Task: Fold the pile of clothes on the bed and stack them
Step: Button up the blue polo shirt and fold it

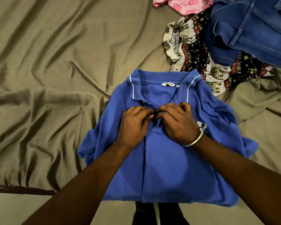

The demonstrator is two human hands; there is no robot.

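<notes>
A blue polo shirt lies front-up on the rumpled olive bedsheet, collar away from the person, its white-piped collar open and the neck label showing; its hem hangs over the near edge of the bed. To the upper right sits the rest of the pile: a crumpled elephant-print garment in cream, black and red touching the shirt's collar, blue denim jeans heaped partly on top of it, and a pink patterned cloth at the far edge
</notes>
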